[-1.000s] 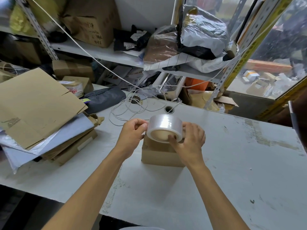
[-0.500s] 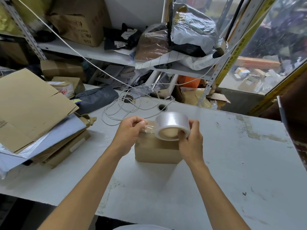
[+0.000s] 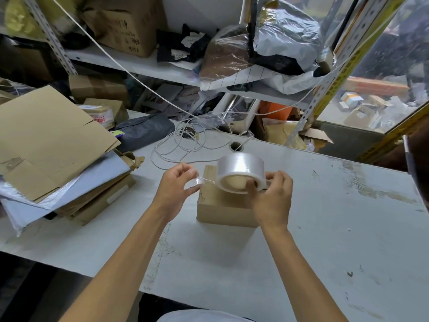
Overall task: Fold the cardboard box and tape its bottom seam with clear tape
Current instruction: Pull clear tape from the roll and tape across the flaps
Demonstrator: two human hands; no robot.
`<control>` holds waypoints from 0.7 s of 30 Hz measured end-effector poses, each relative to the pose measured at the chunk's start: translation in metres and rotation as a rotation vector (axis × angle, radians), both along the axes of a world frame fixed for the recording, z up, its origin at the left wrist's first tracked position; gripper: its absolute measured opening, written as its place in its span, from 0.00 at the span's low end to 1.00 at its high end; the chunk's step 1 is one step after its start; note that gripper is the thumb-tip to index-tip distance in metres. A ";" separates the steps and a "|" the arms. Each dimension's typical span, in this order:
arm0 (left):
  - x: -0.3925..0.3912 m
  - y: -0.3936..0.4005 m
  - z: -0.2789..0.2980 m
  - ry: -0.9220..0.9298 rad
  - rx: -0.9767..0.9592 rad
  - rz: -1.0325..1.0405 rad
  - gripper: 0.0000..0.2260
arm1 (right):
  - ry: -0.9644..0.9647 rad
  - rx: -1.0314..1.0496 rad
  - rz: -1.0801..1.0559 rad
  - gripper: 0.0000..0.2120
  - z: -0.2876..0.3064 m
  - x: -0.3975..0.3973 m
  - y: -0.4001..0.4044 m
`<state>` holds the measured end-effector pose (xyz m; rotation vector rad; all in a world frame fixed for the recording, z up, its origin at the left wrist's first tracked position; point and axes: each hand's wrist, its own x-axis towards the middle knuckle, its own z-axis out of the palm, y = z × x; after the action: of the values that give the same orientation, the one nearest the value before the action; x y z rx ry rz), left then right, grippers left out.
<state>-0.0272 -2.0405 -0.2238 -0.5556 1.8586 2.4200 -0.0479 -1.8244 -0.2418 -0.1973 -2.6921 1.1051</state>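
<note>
A small folded cardboard box [image 3: 221, 211] stands on the white table [image 3: 325, 228], in the middle. Just above it I hold a wide roll of clear tape [image 3: 240, 171]. My right hand [image 3: 272, 201] grips the roll, with the thumb inside its core. My left hand [image 3: 176, 188] pinches the loose end of the tape [image 3: 197, 181], and a short clear strip stretches from there to the roll. The roll and my hands hide most of the box's upper face.
A pile of flat cardboard sheets [image 3: 46, 140] and mailers lies on the table's left part. A coiled white cord [image 3: 183, 145] lies behind the box near a cable hole [image 3: 236, 146]. Cluttered shelves [image 3: 151, 66] rise at the back.
My left hand has drawn the tape end away from the roll to the left, so a short strip is pulled out. The roll has shifted slightly right over the box.
</note>
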 end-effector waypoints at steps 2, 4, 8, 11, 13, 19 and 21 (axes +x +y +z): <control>-0.001 -0.001 -0.003 -0.019 0.060 0.011 0.11 | -0.002 0.000 -0.033 0.37 0.000 -0.001 -0.002; -0.004 -0.001 -0.005 -0.049 0.091 0.019 0.12 | -0.006 0.002 -0.056 0.33 0.002 -0.003 -0.002; -0.008 0.001 -0.003 -0.090 0.091 0.017 0.13 | 0.043 0.015 -0.049 0.34 0.003 -0.003 -0.004; -0.013 0.001 0.002 -0.097 0.061 -0.008 0.13 | 0.111 0.032 -0.024 0.36 0.002 0.000 -0.005; -0.014 0.002 0.006 -0.095 0.032 -0.042 0.13 | 0.145 0.046 0.000 0.36 0.003 0.000 -0.005; -0.014 0.005 0.014 -0.089 -0.020 -0.083 0.13 | 0.153 0.094 0.007 0.26 -0.002 -0.001 -0.001; -0.014 0.006 0.013 -0.089 -0.018 -0.080 0.12 | 0.135 0.093 -0.009 0.22 -0.001 -0.001 -0.001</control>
<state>-0.0411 -2.0349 -0.2105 -0.5690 1.8322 2.2924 -0.0490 -1.8258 -0.2431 -0.1143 -2.6122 0.9514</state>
